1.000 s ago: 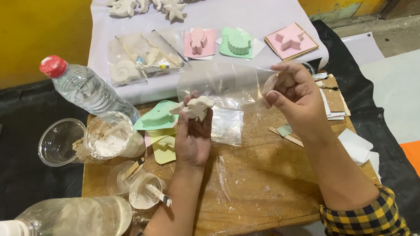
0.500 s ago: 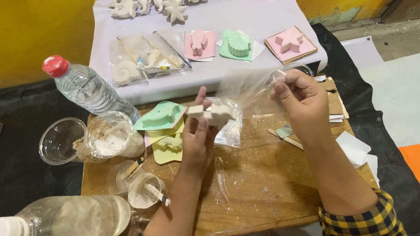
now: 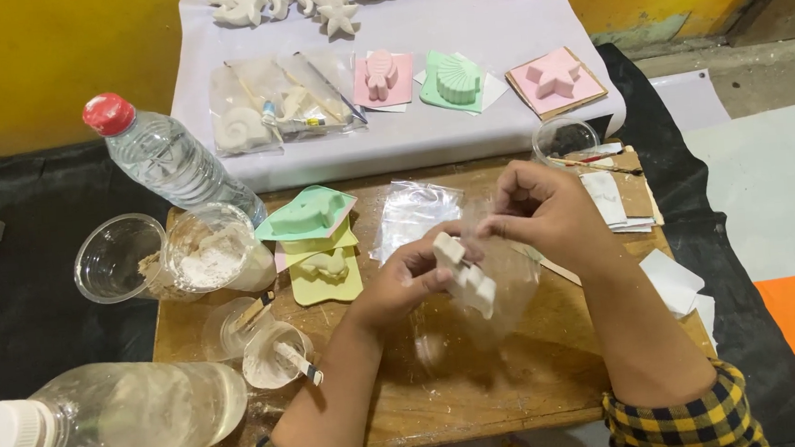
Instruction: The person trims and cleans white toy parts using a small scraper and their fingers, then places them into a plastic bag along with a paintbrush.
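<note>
White plaster casting (image 3: 465, 275) sits at centre frame, pinched in the left hand (image 3: 402, 285), while the right hand (image 3: 548, 216) grasps a clear plastic bag (image 3: 501, 281) around it above the wooden table (image 3: 450, 408). Two water bottles (image 3: 170, 161) lie at left; three pastel moulds (image 3: 462, 78) line the upper centre.

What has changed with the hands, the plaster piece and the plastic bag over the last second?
Both hands came lower and closer together over the wooden table. The left hand keeps its grip on the white plaster figure; the right hand, which had held the clear plastic bag up, now pinches it right beside the figure. Nothing was let go. The bottles, cups and moulds stayed put.
</note>
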